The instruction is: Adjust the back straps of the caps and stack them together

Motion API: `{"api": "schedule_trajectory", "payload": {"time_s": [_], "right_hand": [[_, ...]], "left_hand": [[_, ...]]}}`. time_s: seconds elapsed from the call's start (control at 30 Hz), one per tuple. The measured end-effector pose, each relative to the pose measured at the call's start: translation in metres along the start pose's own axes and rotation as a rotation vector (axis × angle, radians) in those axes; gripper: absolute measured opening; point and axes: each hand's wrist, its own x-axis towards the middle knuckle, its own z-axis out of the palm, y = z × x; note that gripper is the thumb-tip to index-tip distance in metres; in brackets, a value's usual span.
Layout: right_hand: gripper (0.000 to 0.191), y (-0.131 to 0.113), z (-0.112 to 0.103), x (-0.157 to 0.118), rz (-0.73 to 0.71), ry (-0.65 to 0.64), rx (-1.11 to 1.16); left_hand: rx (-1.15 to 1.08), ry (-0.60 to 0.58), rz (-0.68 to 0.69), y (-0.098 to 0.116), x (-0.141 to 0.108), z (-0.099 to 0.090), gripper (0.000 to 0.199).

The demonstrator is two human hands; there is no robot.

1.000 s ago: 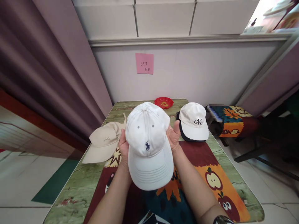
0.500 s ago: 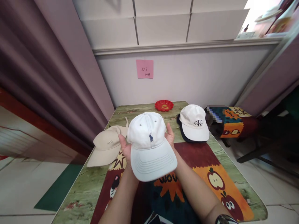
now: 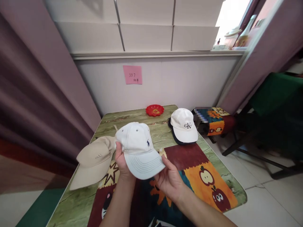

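Note:
A pale baseball cap [image 3: 136, 142] with a small dark horse-rider logo is held up over the table, its brim turned toward the lower right. My left hand [image 3: 123, 162] grips it at the left side, thumb on the outside of the crown. At the brim's right corner, my right hand [image 3: 170, 178] has its thumb on top and its fingers beneath. Close to my left hand lies a beige cap [image 3: 94, 159] with a three-stripe logo. A white cap [image 3: 184, 124] with "CK" letters rests on a dark cap [image 3: 176, 137] at the right, mostly covered.
A red scalloped dish [image 3: 154, 110] stands at the table's far edge. A colourful cartoon mat [image 3: 187, 157] covers part of the green wood-pattern table [image 3: 118, 117]. On the wall is a pink note [image 3: 132, 75]. Beyond the table's right edge is a low stool [image 3: 219, 124] with a patterned cover.
The held cap has turned, its brim swinging rightward. My right hand has shifted from the crown's side down to the brim's edge. The whole view has swung to the right.

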Motion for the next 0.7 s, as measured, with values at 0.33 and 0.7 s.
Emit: {"api": "schedule_trajectory", "payload": {"time_s": [0.33, 0.7], "right_hand": [[0.031, -0.138, 0.067, 0.03, -0.513, -0.119, -0.156], [0.013, -0.211, -0.045, 0.084, -0.716, 0.409, -0.193]], "left_hand": [[0.646, 0.095, -0.288, -0.055, -0.02, -0.034, 0.043], [1.25, -0.095, -0.19, -0.068, -0.048, -0.074, 0.028]]}}
